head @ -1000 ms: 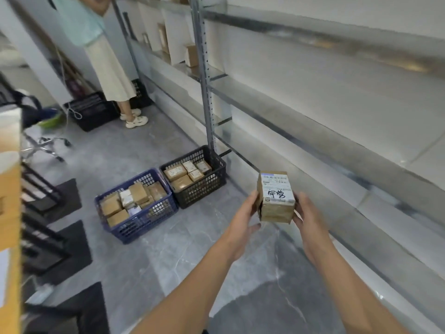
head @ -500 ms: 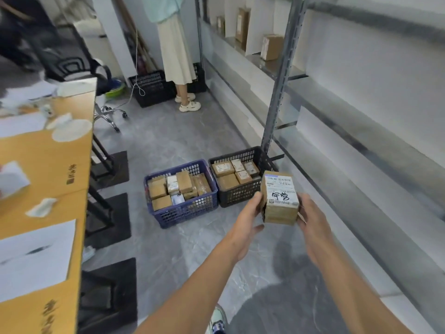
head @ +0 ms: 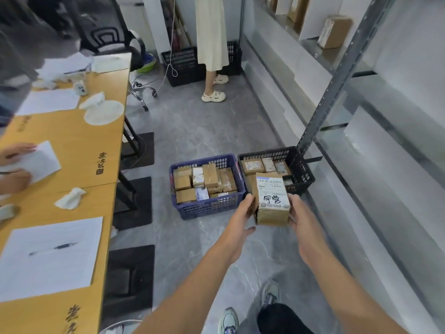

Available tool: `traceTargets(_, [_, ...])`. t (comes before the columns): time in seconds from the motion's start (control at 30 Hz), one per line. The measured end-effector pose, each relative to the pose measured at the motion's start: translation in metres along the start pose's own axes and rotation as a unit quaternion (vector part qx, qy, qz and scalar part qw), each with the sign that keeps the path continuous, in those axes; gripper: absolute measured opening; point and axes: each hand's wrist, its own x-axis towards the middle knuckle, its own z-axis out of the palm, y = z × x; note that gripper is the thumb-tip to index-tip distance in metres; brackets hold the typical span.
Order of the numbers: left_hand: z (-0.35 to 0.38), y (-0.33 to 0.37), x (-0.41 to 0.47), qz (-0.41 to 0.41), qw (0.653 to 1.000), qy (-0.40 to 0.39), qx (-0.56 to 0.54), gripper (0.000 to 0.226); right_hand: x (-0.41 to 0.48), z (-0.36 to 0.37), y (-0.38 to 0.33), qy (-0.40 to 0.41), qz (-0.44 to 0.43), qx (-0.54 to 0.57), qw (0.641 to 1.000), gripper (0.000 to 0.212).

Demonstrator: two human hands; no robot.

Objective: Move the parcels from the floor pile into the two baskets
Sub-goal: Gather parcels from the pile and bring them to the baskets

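Observation:
A brown cardboard parcel (head: pixel 272 201) with a white label and black handwriting is held in the air between my left hand (head: pixel 242 214) and my right hand (head: pixel 302 219), one on each side. Beyond it on the grey floor stand two baskets side by side. The blue basket (head: pixel 207 207) on the left holds several brown and white parcels. The black basket (head: pixel 302 169) on the right holds several parcels too, and the held parcel hides its near left part. The floor pile is out of view.
A long wooden table (head: pixel 72 150) with papers and tissues runs along the left, another person's hands at its edge. Metal shelving (head: pixel 337 75) lines the right wall. A person in a cream skirt (head: pixel 212 39) stands at the far end by black crates (head: pixel 185 66). Dark mats lie under the table.
The view has swung left and down and come closer to the baskets. The parcel stays held in both hands and now overlaps the black basket.

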Motion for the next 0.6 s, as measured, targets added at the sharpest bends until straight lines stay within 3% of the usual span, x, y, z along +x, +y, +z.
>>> traceTargets(0.3, [-0.021, 0.016, 0.093, -0.049, 0.996, 0.079, -0.011, 0.049, 0.121, 0.023, 0.015, -0.055, 0.067, -0.035, 0.996, 0.035])
traceTargets(0.6, [-0.036, 0.036, 0.204, -0.094, 0.98, 0.17, -0.039, 0.058, 0.249, 0.033, 0.021, -0.096, 0.127, -0.096, 0.983, 0.038])
